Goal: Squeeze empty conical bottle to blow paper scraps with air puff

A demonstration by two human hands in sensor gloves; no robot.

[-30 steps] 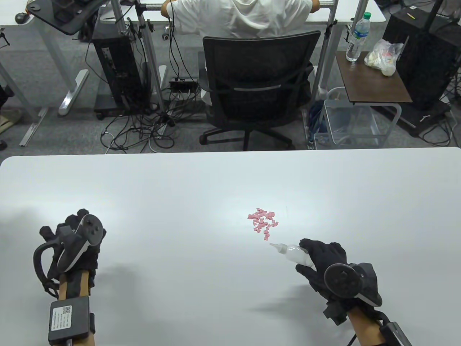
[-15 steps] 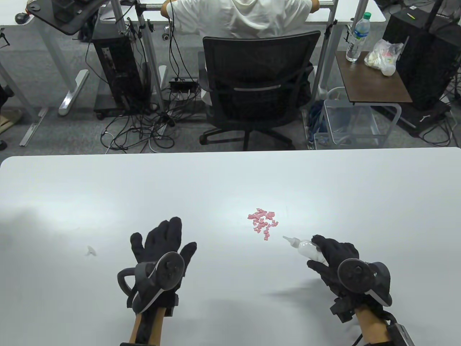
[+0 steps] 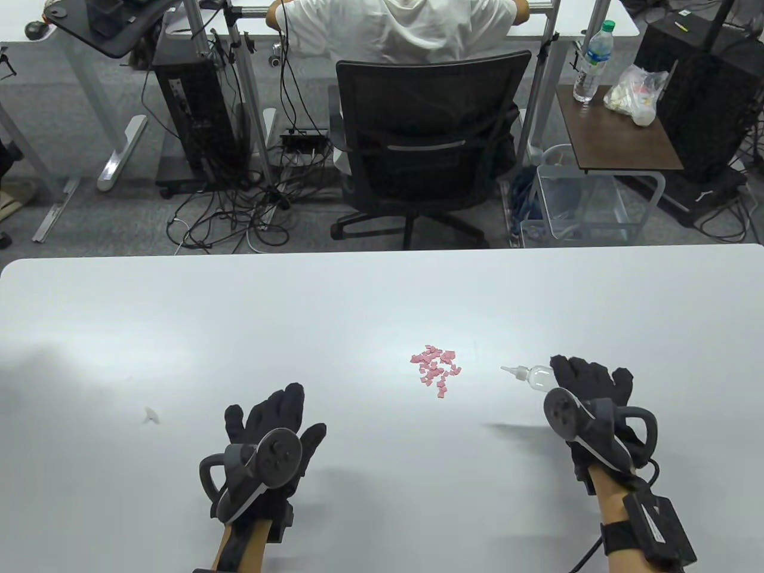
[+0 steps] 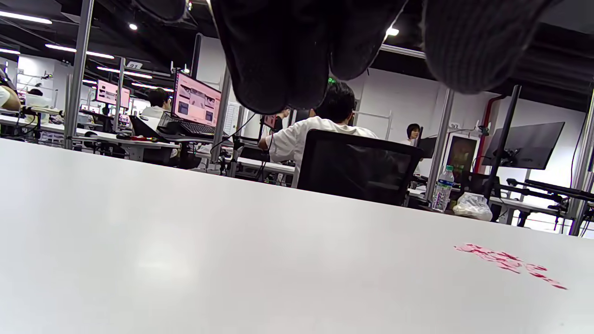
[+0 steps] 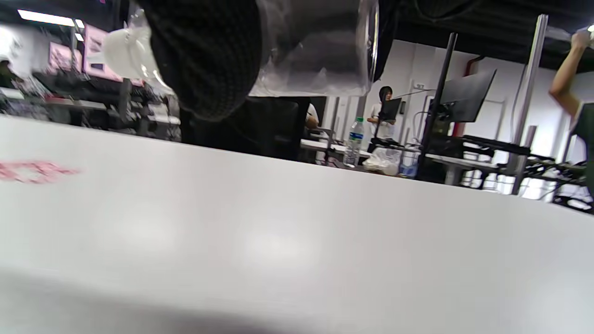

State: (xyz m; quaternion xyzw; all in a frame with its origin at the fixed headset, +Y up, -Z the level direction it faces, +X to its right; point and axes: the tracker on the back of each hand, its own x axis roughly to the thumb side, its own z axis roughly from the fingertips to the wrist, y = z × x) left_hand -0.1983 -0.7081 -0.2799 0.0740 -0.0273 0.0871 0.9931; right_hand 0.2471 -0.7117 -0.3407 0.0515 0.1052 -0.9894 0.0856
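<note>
The right hand (image 3: 588,388) holds the bottle (image 3: 534,377), nozzle aimed at the paper scraps (image 3: 436,370), which lie bunched, unblown. The left hand (image 3: 274,427) is spread, empty, left of the scraps.

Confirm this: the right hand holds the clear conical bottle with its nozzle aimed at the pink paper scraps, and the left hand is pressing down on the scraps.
Not quite. The left hand is not on the pink paper scraps; the table view shows it apart from them, nearer the table's front edge. The right hand does hold the clear conical bottle, nozzle aimed at the scraps.
</note>
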